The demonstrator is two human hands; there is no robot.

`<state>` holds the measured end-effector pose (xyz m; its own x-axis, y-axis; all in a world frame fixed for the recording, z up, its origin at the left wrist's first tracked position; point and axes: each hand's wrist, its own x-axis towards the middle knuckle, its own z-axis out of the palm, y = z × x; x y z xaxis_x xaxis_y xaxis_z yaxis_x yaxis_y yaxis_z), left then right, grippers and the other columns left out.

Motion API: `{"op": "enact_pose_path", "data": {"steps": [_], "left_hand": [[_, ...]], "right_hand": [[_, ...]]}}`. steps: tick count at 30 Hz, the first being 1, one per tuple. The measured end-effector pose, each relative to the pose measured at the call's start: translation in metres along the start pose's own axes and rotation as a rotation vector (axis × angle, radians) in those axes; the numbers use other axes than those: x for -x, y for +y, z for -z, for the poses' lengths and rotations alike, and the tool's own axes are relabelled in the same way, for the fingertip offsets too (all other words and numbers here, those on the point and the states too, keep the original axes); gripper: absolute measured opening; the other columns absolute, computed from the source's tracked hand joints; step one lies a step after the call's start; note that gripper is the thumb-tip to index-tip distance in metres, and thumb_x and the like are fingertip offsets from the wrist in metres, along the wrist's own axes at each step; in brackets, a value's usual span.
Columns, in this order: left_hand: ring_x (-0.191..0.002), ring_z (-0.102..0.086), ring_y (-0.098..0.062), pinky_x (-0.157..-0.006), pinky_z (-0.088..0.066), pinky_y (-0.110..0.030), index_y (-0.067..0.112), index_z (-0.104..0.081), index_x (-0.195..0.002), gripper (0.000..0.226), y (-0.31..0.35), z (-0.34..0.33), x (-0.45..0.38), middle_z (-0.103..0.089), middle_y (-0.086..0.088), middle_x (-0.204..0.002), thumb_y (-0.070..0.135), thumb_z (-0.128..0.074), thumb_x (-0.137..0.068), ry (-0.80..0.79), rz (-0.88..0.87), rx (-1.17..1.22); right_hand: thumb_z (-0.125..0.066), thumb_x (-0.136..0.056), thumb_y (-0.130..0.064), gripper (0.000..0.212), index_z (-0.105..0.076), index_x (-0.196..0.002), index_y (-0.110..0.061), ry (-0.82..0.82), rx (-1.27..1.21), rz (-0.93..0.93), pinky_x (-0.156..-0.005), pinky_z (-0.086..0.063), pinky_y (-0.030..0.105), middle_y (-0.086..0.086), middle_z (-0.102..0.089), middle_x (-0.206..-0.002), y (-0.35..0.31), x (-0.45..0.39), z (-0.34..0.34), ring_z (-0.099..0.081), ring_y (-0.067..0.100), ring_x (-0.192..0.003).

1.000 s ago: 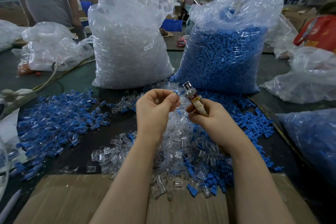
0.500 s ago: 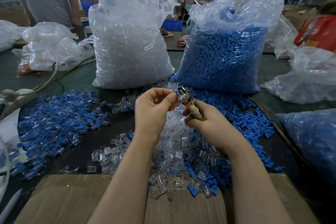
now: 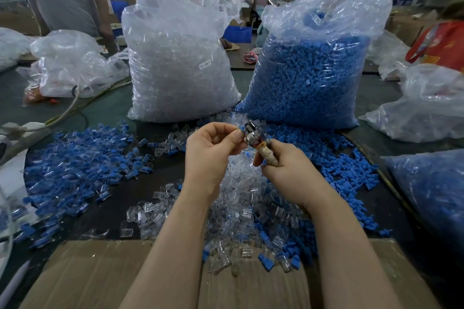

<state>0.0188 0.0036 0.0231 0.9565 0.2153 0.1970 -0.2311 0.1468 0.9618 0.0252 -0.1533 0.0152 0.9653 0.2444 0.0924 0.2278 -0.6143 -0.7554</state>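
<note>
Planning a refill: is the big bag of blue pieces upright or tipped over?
Upright: the bag of blue pieces stands on the table, blue fill reaching high up its sides.

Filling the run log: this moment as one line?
left hand pinches small blue piece | right hand grips metal tool | above pile of clear pieces

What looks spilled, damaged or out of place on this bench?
Nothing looks damaged. Loose clear pieces and blue pieces lie mixed, some spilling onto the cardboard at the near edge. The right hand grips a metal tool; the left hand pinches a blue part at its tip.
</note>
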Motion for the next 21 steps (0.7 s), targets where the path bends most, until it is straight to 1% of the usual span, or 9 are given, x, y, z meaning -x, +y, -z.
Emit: {"op": "enact_pose_path", "data": {"steps": [5,6,8,10,11,13,15,18,21], "left_hand": [[-0.062,-0.067,-0.009,-0.059,-0.053,-0.018,0.005,-0.067,-0.085,0.004,-0.001,0.001,-0.002,-0.070,-0.002,-0.068,0.002,-0.068,-0.088,0.001,0.073,0.021],[-0.064,-0.068,-0.009,-0.059,-0.053,-0.018,0.005,-0.067,-0.086,0.003,-0.001,0.001,-0.002,-0.071,-0.003,-0.070,0.004,-0.068,-0.088,0.003,0.103,0.029],[-0.068,-0.070,-0.010,-0.060,-0.055,-0.019,0.005,-0.068,-0.088,0.002,-0.001,0.005,-0.004,-0.074,-0.004,-0.074,0.005,-0.067,-0.089,0.051,0.182,0.089],[-0.071,-0.073,-0.011,-0.061,-0.057,-0.019,0.005,-0.069,-0.092,0.005,0.001,0.015,-0.009,-0.076,-0.006,-0.079,0.005,-0.067,-0.088,0.196,0.289,0.249],[-0.070,-0.073,-0.011,-0.060,-0.057,-0.019,0.005,-0.069,-0.093,0.006,0.002,0.022,-0.011,-0.076,-0.006,-0.078,0.005,-0.067,-0.087,0.297,0.335,0.361],[-0.065,-0.073,-0.010,-0.057,-0.056,-0.019,0.005,-0.068,-0.095,0.007,0.005,0.040,-0.016,-0.075,-0.005,-0.072,0.005,-0.067,-0.088,0.496,0.379,0.581],[-0.067,-0.074,-0.011,-0.061,-0.058,-0.020,0.003,-0.066,-0.102,0.013,0.006,0.059,-0.017,-0.075,-0.006,-0.075,0.004,-0.066,-0.089,0.653,0.395,0.756],[-0.074,-0.075,-0.013,-0.057,-0.058,-0.021,0.002,-0.063,-0.108,0.016,0.006,0.087,-0.016,-0.074,-0.010,-0.089,0.003,-0.061,-0.093,0.803,0.403,0.945],[-0.084,-0.073,-0.014,-0.053,-0.057,-0.021,0.001,-0.060,-0.118,0.021,0.004,0.106,-0.016,-0.071,-0.010,-0.093,0.003,-0.050,-0.099,0.904,0.403,1.037]], "right_hand": [[-0.057,-0.086,-0.014,0.014,-0.058,-0.085,-0.028,-0.003,0.036,0.008,-0.051,-0.033,0.027,-0.009,-0.052,-0.063,0.001,-0.001,0.000,-0.044,0.004,-0.050],[-0.058,-0.087,-0.015,0.013,-0.058,-0.086,-0.028,-0.003,0.048,0.015,-0.052,-0.033,0.028,-0.008,-0.053,-0.066,0.001,-0.001,-0.001,-0.046,0.005,-0.054],[-0.057,-0.088,-0.019,0.007,-0.057,-0.088,-0.026,0.017,0.078,0.022,-0.055,-0.038,0.033,-0.005,-0.058,-0.072,0.001,-0.002,-0.002,-0.052,0.015,-0.063],[-0.054,-0.089,-0.023,0.003,-0.056,-0.088,-0.024,0.071,0.096,-0.001,-0.059,-0.041,0.035,-0.001,-0.061,-0.076,0.003,-0.003,-0.002,-0.054,0.020,-0.068],[-0.054,-0.090,-0.025,0.004,-0.056,-0.086,-0.025,0.105,0.106,-0.023,-0.057,-0.041,0.034,-0.002,-0.061,-0.076,0.005,-0.004,-0.001,-0.055,0.020,-0.068],[-0.053,-0.091,-0.030,0.009,-0.054,-0.083,-0.026,0.177,0.152,-0.086,-0.055,-0.037,0.033,-0.003,-0.060,-0.074,0.011,-0.004,0.002,-0.054,0.018,-0.067],[-0.052,-0.091,-0.032,0.013,-0.051,-0.081,-0.025,0.238,0.232,-0.160,-0.056,-0.035,0.033,-0.002,-0.059,-0.075,0.019,-0.005,0.005,-0.053,0.019,-0.067],[-0.055,-0.091,-0.036,0.015,-0.053,-0.087,-0.021,0.277,0.321,-0.284,-0.062,-0.038,0.035,0.000,-0.058,-0.080,0.029,-0.005,0.009,-0.053,0.022,-0.072],[-0.057,-0.091,-0.042,0.023,-0.056,-0.096,-0.020,0.278,0.359,-0.365,-0.065,-0.040,0.034,0.001,-0.058,-0.084,0.036,-0.004,0.011,-0.054,0.026,-0.076]]}}
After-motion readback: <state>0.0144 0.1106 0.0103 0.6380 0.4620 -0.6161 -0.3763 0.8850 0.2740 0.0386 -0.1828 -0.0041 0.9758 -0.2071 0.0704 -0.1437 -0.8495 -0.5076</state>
